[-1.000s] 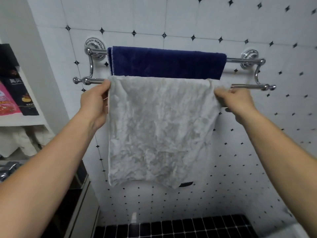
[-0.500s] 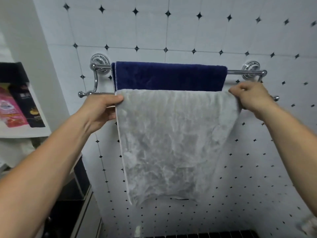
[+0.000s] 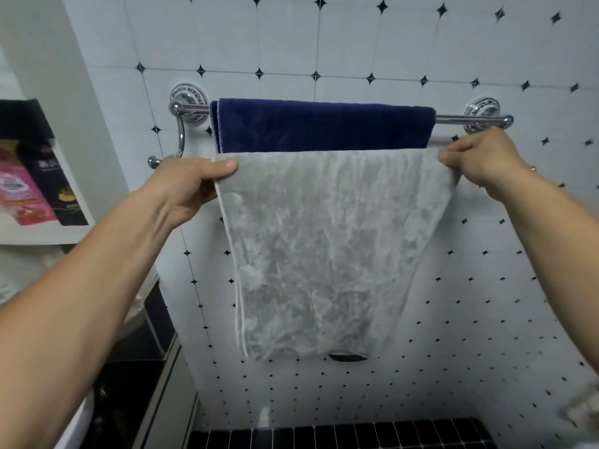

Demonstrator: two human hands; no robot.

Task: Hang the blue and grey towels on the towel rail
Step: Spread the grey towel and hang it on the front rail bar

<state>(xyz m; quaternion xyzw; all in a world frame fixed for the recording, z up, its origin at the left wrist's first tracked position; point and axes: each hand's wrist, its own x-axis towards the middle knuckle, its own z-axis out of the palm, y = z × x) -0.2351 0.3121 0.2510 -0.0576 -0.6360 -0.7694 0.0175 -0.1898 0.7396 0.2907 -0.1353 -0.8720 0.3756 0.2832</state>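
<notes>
A chrome double towel rail (image 3: pixel 466 118) is fixed to the white tiled wall. The blue towel (image 3: pixel 324 126) hangs folded over its back bar. The pale grey towel (image 3: pixel 324 241) drapes down from the front bar, stretched flat between my hands. My left hand (image 3: pixel 194 186) pinches its top left corner, thumb on top. My right hand (image 3: pixel 479 157) grips its top right corner. The front bar is hidden behind the towel and my hands, except for its left end knob (image 3: pixel 154 162).
A white shelf (image 3: pixel 39 234) on the left holds a pink packet (image 3: pixel 22 192) and a black box (image 3: pixel 61 189). Black floor tiles (image 3: pixel 340 435) lie below the wall. A dark counter edge (image 3: pixel 155 319) stands at lower left.
The view has tilted up, so the rail sits lower in frame. Both hands stay on the grey towel's top corners and the towel is pulled a little wider and flatter.
</notes>
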